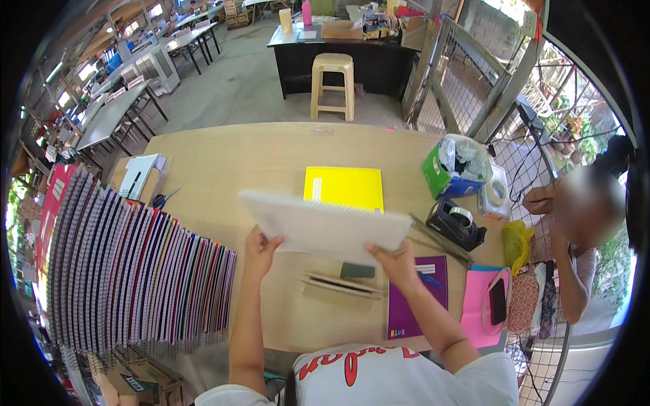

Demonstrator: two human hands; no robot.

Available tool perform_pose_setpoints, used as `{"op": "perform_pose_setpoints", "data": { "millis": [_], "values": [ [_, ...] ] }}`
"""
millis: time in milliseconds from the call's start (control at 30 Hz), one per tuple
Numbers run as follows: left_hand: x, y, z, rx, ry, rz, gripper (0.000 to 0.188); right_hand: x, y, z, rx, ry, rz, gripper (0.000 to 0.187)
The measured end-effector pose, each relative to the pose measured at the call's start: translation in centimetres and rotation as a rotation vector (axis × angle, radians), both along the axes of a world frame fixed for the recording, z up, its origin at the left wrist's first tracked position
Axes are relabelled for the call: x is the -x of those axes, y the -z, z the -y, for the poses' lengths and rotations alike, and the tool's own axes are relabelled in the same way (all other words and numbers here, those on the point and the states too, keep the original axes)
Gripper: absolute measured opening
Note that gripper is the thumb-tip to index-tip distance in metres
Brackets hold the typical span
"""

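Observation:
Between both hands I hold a thick white stack of paper (325,223) above the table, tilted and slightly blurred, with a toothed-looking upper edge. My left hand (261,249) grips its lower left corner, thumb on the front. At the lower right edge, my right hand (395,262) is closed on it the same way. Behind the stack lies a yellow spiral notebook (343,184), partly covered. Below it are a narrow brown wooden-looking piece (342,285) and a small dark green block (357,271). A purple notebook (409,314) with a blue pen (428,279) lies under my right forearm.
Many spiral notebooks (135,264) stand in a long row at left, near scissors (164,198). On the right are metal coils (440,242), a black tape dispenser (455,227), a box of plastic scraps (457,166) and a phone (498,301). Another person (575,271) is beyond the mesh.

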State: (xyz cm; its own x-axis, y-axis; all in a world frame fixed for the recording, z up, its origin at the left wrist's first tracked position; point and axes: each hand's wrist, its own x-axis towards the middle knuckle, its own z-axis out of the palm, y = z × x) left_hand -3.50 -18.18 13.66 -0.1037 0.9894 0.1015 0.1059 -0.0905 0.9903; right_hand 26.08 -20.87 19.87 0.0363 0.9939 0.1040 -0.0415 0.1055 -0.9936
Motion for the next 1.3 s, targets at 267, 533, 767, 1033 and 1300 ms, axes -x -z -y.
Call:
{"op": "perform_pose_setpoints", "data": {
  "millis": [267,533,767,1033,1300],
  "values": [
    [7.1,7.0,5.3,0.012,-0.058,0.165,0.032,5.7,3.2,3.6,-0.012,-0.206,0.335,0.027],
    [0.2,12.6,8.1,0.173,0.106,0.328,0.050,-1.0,8.1,7.6,-0.002,-0.083,0.268,0.034],
    [-3.0,17.1,11.0,0.214,-0.082,-0.424,0.077,-4.9,19.1,7.6,0.079,-0.183,0.261,0.050],
    [-16.0,-3.8,11.7,-0.490,0.119,-1.023,0.044,-8.6,15.4,4.3,-0.001,-0.456,0.335,0.058],
    [-20.2,-4.6,10.4,-0.568,0.006,-0.944,0.026,-17.8,16.6,-2.4,-0.172,0.100,1.420,0.028]
  ]
}}
